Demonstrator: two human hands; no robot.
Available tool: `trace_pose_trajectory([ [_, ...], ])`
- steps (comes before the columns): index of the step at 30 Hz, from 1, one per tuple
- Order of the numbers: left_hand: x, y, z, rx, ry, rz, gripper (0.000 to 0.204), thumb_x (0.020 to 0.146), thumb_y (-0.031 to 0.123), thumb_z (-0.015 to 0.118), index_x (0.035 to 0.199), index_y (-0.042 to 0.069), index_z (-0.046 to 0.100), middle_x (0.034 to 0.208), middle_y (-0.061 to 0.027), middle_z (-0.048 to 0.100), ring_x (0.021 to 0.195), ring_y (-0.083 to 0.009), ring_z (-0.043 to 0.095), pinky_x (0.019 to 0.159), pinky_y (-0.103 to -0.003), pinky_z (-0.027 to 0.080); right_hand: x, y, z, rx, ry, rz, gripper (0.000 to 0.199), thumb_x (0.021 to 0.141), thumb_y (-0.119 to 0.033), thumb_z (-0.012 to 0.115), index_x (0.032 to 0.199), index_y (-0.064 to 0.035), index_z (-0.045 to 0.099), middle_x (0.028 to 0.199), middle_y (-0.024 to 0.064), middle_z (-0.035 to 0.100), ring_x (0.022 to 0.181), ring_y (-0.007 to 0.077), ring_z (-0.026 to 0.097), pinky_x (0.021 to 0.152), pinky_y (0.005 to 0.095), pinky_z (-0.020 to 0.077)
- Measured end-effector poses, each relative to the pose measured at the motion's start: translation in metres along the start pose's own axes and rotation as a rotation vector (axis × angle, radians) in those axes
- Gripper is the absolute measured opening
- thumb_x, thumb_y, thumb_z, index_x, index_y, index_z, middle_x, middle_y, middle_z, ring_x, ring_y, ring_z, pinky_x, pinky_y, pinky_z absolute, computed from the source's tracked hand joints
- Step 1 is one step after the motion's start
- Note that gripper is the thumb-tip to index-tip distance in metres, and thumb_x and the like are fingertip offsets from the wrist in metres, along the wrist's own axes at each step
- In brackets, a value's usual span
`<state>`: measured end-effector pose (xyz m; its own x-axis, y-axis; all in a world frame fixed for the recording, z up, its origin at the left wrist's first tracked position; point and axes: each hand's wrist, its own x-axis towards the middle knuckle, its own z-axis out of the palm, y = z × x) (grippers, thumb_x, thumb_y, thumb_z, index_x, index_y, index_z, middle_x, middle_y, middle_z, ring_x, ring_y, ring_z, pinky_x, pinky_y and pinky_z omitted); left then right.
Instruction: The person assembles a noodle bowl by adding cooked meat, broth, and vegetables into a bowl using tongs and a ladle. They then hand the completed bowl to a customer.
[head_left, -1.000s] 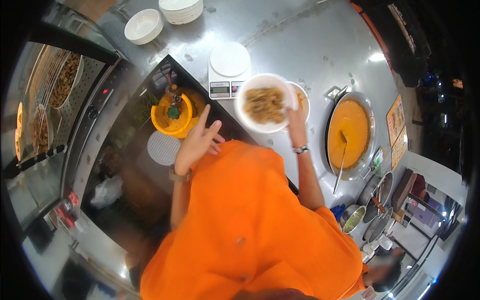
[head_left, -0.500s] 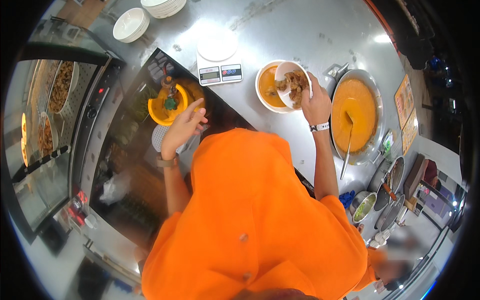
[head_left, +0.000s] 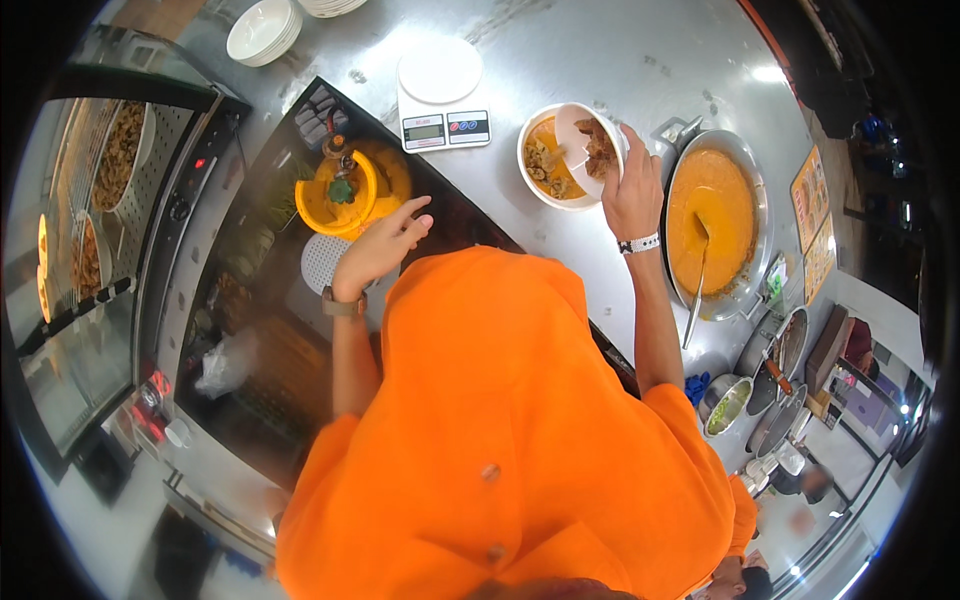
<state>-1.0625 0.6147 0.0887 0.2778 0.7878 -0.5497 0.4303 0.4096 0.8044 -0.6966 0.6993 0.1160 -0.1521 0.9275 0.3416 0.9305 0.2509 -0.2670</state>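
Fingers [head_left: 622,150] of my right hand [head_left: 632,195] curl around a small white dish [head_left: 585,145] of brown pieces, tilting it over the white bowl [head_left: 550,160] of orange curry on the steel table [head_left: 620,60]. Left hand [head_left: 380,248] hovers loose and slightly spread, holding nothing, just beside the yellow strainer [head_left: 345,195]. Nearby I see a white kitchen scale [head_left: 440,95] left of the bowl, a wide pot of orange sauce [head_left: 712,222] with a ladle [head_left: 697,280] right of it, and stacked white bowls [head_left: 262,30] at the far edge.

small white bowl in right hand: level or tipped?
Tipped. The small white bowl in the right hand leans over the larger bowl, fried pieces sliding toward its lower edge.
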Motion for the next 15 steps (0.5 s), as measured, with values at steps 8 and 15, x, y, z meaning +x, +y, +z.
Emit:
trace_pose_trajectory([
  [8,0.035,0.045,0.008,-0.131,0.071,0.273,0.041,0.104,0.029,0.055,0.139,0.008,0.058,0.096,-0.0055,0.067,0.084,-0.0108,0.06,0.079,-0.026,0.052,-0.019,-0.002,0.006,-0.077,0.043,-0.043,0.053,0.083,-0.009,0.067,0.135,-0.0071,0.053,0.094,0.0147,0.055,0.086,0.0336,0.05,0.076,0.0444,0.0383],
  [15,0.066,0.101,0.048,0.184,0.075,0.624,0.035,0.094,0.015,0.057,0.126,0.003,0.064,0.093,-0.0174,0.069,0.081,-0.0305,0.066,0.077,-0.039,0.052,-0.018,-0.001,0.014,-0.007,0.023,0.009,0.047,0.091,-0.018,0.067,0.133,-0.0035,0.052,0.103,0.0171,0.058,0.096,0.0356,0.054,0.082,0.0464,0.0391],
])
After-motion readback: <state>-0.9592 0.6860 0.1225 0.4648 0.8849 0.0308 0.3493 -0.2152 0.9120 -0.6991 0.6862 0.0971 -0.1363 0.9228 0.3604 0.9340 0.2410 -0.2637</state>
